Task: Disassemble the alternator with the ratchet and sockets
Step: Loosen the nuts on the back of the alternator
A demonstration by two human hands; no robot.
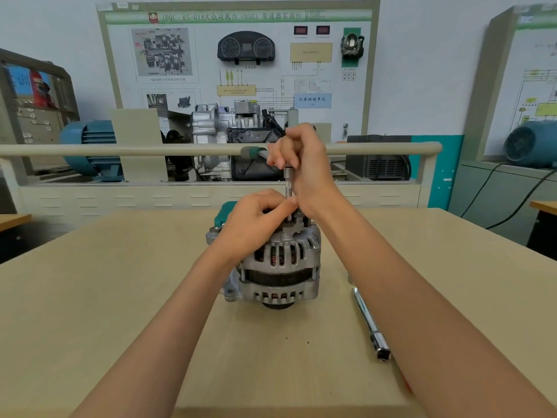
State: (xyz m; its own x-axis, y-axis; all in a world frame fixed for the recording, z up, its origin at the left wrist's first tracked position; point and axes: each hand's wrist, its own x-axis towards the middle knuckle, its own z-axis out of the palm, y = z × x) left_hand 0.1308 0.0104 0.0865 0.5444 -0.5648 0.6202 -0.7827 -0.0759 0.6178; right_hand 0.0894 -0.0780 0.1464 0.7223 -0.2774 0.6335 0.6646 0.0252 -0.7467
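A silver alternator (280, 273) stands upright on the wooden table (120, 297), copper windings showing through its slots. My right hand (301, 158) grips the head of a ratchet whose green handle (253, 152) points left. A thin extension bar (288, 193) drops from it onto the alternator's top. My left hand (256, 218) rests on the top of the alternator, thumb and fingers pinching the lower end of the bar. The socket at the bar's tip is hidden behind my fingers.
A chrome extension bar (371, 324) lies on the table to the right of the alternator. A green case (224, 211) sits behind it. Beyond the table stand a railing (120, 149), a transmission trainer (238, 137) and blue motors (90, 146).
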